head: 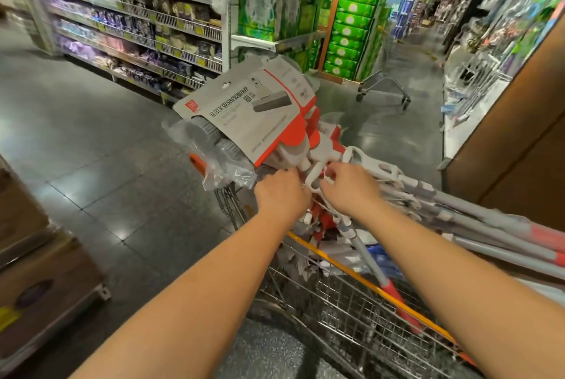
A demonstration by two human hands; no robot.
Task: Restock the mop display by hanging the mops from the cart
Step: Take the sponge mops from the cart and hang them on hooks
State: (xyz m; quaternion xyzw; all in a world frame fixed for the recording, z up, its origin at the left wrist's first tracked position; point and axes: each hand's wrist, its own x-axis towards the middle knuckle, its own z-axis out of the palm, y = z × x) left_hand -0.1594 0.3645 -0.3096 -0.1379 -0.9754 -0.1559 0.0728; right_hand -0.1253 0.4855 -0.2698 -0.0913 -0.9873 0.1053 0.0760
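Top mop (244, 109), laid on the stack in the cart (336, 265) just beyond the hands: neck gripped by left hand (281, 192), white lever (315, 177) pinched by right hand (345, 189), apparently to be lifted free.

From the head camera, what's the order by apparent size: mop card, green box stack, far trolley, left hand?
1. mop card
2. green box stack, only slightly smaller
3. left hand and far trolley look alike; unranked
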